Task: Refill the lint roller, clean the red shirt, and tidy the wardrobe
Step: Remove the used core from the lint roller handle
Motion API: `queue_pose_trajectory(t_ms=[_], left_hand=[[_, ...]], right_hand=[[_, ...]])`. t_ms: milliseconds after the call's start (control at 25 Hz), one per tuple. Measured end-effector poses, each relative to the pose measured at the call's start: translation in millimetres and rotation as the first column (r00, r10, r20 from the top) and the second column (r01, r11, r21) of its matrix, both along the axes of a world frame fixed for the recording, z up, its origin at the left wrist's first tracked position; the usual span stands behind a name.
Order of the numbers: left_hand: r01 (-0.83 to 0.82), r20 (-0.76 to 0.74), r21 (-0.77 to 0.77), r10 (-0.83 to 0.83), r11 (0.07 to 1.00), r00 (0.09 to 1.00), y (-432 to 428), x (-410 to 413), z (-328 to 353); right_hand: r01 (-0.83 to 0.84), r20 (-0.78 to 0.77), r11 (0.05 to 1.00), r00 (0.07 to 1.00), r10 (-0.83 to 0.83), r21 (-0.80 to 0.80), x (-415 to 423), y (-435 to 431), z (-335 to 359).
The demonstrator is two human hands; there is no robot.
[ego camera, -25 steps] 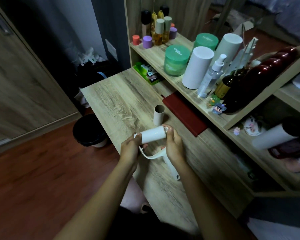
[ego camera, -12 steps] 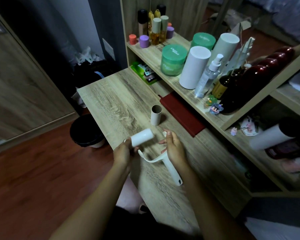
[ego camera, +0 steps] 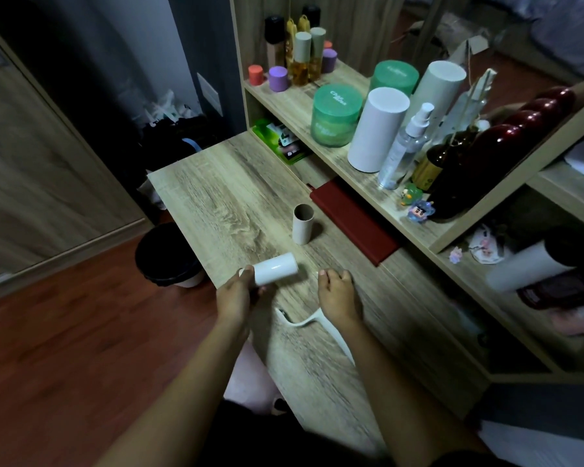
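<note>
Head view: our left hand (ego camera: 235, 298) pinches one end of white paper refill roll (ego camera: 275, 268), bore free for white plastic roller handle (ego camera: 305, 322) under right hand (ego camera: 338, 294), whose fingers' (ego camera: 331, 276) hold we cannot tell.

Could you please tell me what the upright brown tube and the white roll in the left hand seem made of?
The upright brown tube looks like bare matte cardboard: dull, hollow, thin-walled. The white roll seems glossy coated paper, judging by its sheen; blur leaves that open.
</note>
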State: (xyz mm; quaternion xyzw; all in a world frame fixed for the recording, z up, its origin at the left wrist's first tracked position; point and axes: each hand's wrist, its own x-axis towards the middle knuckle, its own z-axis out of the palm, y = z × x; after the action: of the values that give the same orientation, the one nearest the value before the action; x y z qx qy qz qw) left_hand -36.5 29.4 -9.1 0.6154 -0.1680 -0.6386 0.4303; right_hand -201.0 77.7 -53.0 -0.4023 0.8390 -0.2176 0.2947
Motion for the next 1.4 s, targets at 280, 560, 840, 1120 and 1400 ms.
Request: queue_pose_trajectory(t_ms=[280,560,840,1120,1400], left_hand=[[0.08,-0.017,-0.027,-0.08,0.996,0.997,3.0,-6.3,3.2],[0.112,-0.016,-0.048,-0.113,0.993,0.994,-0.5,-1.6,6.3],[0.028,0.036,-0.075,-0.025,0.997,0.999,-5.8,15.7,-4.7],[-0.02,0.106,-0.09,0.03,0.996,0.994,-9.5,39.3,-18.9],[-0.013,0.121,-0.123,0.028,0.992,0.992,-8.1,47.6,-28.7]], right_hand=[[-0.028,0.024,0.919,0.999,0.04,-0.394,-4.9,-0.1,30.5],[0.044,0.561,0.96,0.818,0.125,-0.277,3.3,-7.8,37.1],[0.049,0.261,0.943,0.964,0.041,-0.33,0.4,-34.8,35.7],[-0.254,-0.188,0.967,0.949,0.252,0.014,18.7,-66.3,13.4],[-0.142,-0.088,0.956,0.988,0.123,-0.256,14.1,-51.7,15.9]])
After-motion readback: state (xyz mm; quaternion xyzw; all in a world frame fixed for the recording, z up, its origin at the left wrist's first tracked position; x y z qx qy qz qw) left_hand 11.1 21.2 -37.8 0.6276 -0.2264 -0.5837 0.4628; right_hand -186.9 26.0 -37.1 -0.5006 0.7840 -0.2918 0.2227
